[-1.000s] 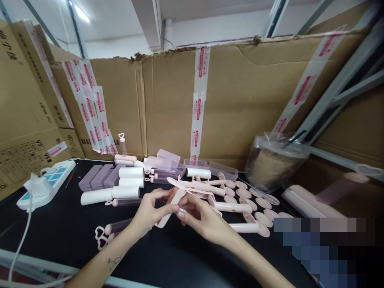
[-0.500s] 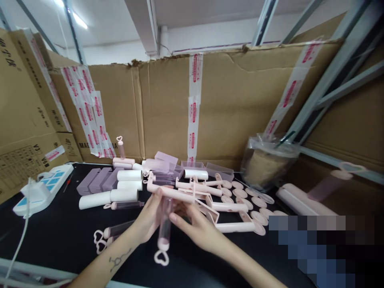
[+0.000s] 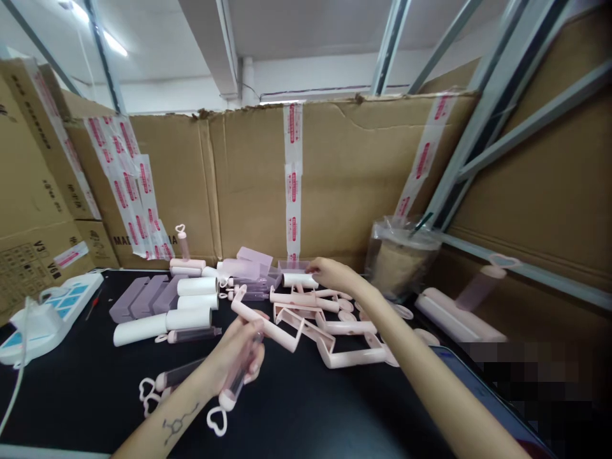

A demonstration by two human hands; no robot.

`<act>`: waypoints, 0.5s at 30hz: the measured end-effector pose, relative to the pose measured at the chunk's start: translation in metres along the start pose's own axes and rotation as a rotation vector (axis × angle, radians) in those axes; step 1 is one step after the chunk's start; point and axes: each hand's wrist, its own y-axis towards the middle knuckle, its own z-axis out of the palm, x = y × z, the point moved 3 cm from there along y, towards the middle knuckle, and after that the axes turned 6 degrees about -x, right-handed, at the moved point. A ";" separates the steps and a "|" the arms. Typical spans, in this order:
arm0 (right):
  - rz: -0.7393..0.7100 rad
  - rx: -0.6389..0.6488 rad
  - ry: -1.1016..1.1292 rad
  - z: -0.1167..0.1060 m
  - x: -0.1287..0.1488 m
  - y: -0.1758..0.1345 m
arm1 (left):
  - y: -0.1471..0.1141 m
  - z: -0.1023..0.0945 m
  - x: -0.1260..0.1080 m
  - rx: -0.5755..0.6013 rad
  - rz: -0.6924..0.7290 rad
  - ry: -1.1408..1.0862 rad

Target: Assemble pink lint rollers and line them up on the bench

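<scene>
My left hand (image 3: 243, 354) is closed around a pale pink roller frame (image 3: 268, 325) with a clear tube handle (image 3: 238, 376). The frame slants down to the right, and the handle, ending in a heart-shaped loop (image 3: 217, 422), points down toward me. Stretched to the back of the table, my right hand (image 3: 329, 273) has its fingers at the right end of a white roll (image 3: 296, 280), seemingly gripping it. Several pink roller frames (image 3: 351, 358) lie below my right forearm, beside pink discs (image 3: 404, 311) partly hidden by it.
White rolls (image 3: 197, 287), purple cases (image 3: 143, 298) and tube handles (image 3: 194, 335) lie on the left. A power strip (image 3: 71, 299) stands far left. A bagged cup (image 3: 401, 258) sits back right, near a pink roller (image 3: 459, 315). A cardboard wall (image 3: 248, 185) closes the back.
My right hand has left the roller frame and reached back to the white roll. My left hand keeps the frame and its handle, now tilted. The view has shifted to the right.
</scene>
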 end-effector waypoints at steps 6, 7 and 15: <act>-0.035 0.160 -0.137 0.030 0.000 0.035 | -0.001 0.003 0.004 0.061 -0.016 -0.038; -0.047 0.155 -0.153 0.033 -0.001 0.036 | 0.000 0.002 0.004 0.052 -0.012 -0.056; -0.117 -0.048 -0.131 0.015 -0.002 0.023 | 0.008 -0.009 0.004 -0.048 0.019 -0.078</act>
